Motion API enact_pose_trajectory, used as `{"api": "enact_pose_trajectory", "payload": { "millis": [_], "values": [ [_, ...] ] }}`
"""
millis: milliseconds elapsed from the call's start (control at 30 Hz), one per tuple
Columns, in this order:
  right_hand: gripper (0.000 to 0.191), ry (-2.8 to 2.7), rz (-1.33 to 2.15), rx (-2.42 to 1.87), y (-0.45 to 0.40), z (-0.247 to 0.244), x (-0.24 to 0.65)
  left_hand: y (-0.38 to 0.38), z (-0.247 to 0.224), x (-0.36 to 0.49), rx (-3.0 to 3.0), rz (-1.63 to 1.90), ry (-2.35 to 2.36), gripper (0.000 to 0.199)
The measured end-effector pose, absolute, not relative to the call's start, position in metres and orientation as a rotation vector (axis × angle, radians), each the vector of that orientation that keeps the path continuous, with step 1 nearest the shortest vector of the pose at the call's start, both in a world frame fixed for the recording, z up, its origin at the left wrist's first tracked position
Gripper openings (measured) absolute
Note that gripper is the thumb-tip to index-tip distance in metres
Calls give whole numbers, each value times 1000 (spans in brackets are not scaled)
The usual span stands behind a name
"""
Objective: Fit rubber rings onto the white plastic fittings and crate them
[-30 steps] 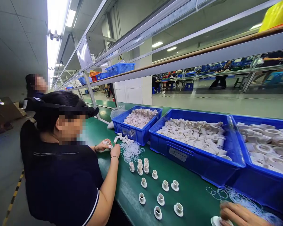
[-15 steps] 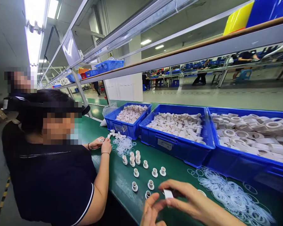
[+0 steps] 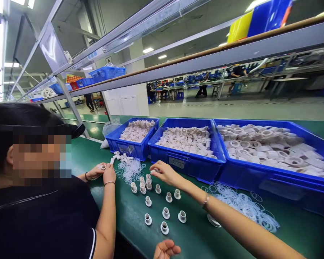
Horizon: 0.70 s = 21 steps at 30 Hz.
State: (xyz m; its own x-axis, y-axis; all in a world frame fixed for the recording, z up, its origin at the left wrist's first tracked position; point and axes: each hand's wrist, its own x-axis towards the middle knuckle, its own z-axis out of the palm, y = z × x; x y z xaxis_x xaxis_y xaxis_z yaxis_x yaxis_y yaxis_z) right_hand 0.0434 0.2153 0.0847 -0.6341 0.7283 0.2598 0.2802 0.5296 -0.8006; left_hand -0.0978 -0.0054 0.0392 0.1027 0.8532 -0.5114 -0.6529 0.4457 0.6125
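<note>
My right hand (image 3: 164, 174) is stretched forward over the bench, palm down, above the rear fittings. Its fingertips are pinched round a small white plastic piece (image 3: 153, 172), mostly hidden by the fingers. At the bottom edge, my left hand (image 3: 167, 249) is only partly in view. Its fingers are loosely bent and apart, with nothing visible in them. Between my hands, several short white flanged pipe fittings (image 3: 165, 213) stand upright on the green bench (image 3: 136, 233). A larger white ring (image 3: 214, 220) lies partly hidden under my right forearm.
Blue bins of white plastic parts (image 3: 187, 163) line the far side. Thin clear rings (image 3: 245, 205) lie heaped right of my forearm, with another heap (image 3: 131, 171) farther left. A co-worker (image 3: 37, 216) sits at left, handling white parts. A shelf rail (image 3: 178, 68) crosses above.
My right hand has moved forward and left, away from my left hand, with a white piece in its fingers. My left hand has dropped lower. The view has turned right.
</note>
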Motion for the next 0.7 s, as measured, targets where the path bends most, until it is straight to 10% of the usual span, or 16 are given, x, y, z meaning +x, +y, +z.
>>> {"api": "enact_pose_trajectory", "payload": {
  "millis": [333, 700],
  "values": [
    [19, -2635, 495, -693, 247, 53, 17, 171, 103, -216, 153, 1385, 1060, 50],
    [40, -2869, 227, -762, 269, 48, 72, 152, 119, -266, 173, 1591, 1142, 28]
  ]
}}
